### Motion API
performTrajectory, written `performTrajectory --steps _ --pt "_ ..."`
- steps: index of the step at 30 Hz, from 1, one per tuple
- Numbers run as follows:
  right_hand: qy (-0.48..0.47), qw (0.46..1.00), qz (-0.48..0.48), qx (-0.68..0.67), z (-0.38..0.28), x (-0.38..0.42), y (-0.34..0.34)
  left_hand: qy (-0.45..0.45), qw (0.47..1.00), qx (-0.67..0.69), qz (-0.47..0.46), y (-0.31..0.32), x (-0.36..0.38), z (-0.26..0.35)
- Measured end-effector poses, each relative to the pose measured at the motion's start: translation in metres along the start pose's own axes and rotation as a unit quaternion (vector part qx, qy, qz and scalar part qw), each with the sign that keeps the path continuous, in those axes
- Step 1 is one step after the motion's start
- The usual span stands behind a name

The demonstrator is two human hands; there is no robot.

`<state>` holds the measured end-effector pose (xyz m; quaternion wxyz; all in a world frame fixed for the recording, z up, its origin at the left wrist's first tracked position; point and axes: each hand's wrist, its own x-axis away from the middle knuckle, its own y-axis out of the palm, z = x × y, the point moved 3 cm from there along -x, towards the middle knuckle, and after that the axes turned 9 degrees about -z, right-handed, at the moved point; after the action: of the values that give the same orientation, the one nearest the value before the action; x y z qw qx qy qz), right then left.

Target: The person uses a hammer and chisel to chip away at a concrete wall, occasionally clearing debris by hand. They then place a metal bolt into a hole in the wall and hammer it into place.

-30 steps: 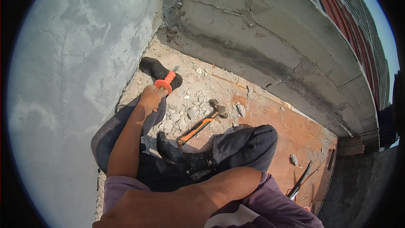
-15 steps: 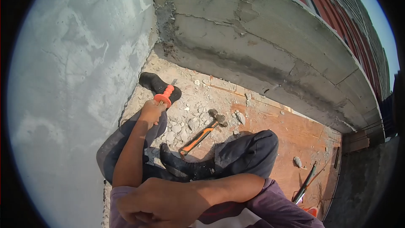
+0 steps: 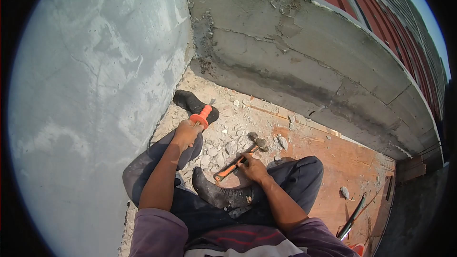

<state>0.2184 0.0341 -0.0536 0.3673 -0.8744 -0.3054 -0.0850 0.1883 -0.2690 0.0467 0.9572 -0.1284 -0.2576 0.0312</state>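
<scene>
My left hand is closed around the metal shank of a chisel, just below the round guard of its orange grip. The grip points away from me, over a black-socked foot. My right hand has its fingers around the black and orange handle of a hammer, which lies on the rubble with its metal head to the far right. The other socked foot is close below the hammer's handle end.
Broken concrete pieces and dust cover the floor between my legs. A grey wall rises on the left and a low concrete wall runs across the far side. Brown boarding lies to the right, with a dark rod-like tool on it.
My right hand has gone from in front of my body out to the hammer and taken its handle. My left hand still holds the chisel. The view has shifted slightly.
</scene>
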Motion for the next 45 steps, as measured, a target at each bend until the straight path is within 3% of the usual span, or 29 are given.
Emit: performTrajectory --steps 5,8,14,18,20,23,25,26,30,35,45 --pt "-0.044 0.997 0.005 0.068 0.001 -0.011 0.014 -0.001 1.0 -0.007 0.012 0.002 0.005 -0.002" --pt "0.007 1.0 -0.013 0.026 0.0 -0.014 0.012 -0.008 1.0 -0.012 0.013 0.002 0.007 -0.001" --pt "0.043 0.997 0.068 -0.001 0.0 0.001 0.011 -0.018 1.0 0.0 -0.001 0.0 0.008 -0.002" --pt "0.016 0.973 0.217 -0.077 0.004 0.013 0.003 -0.028 0.999 -0.019 -0.003 0.0 0.01 0.001" --pt "0.024 0.933 0.214 -0.289 0.006 0.014 0.0 -0.028 0.999 -0.022 0.001 0.001 0.01 0.0" --pt "0.071 0.817 0.164 -0.548 0.022 0.001 0.007 -0.019 1.0 -0.011 0.012 0.001 0.002 -0.009" --pt "0.123 0.723 0.032 -0.679 0.03 -0.003 0.002 -0.007 1.0 -0.004 0.016 0.0 -0.003 -0.015" --pt "0.14 0.708 0.014 -0.692 0.021 0.001 -0.003 -0.006 1.0 -0.001 0.014 0.0 -0.002 -0.014" --pt "0.131 0.722 0.014 -0.68 0.026 -0.004 0.005 -0.001 1.0 -0.004 0.018 0.004 0.002 -0.009" --pt "0.109 0.69 0.056 -0.714 0.018 -0.004 0.003 -0.005 0.999 -0.021 0.025 0.007 0.006 -0.006" --pt "0.097 0.717 0.053 -0.688 0.026 -0.005 -0.002 -0.006 0.999 -0.038 0.024 0.008 0.009 -0.008"
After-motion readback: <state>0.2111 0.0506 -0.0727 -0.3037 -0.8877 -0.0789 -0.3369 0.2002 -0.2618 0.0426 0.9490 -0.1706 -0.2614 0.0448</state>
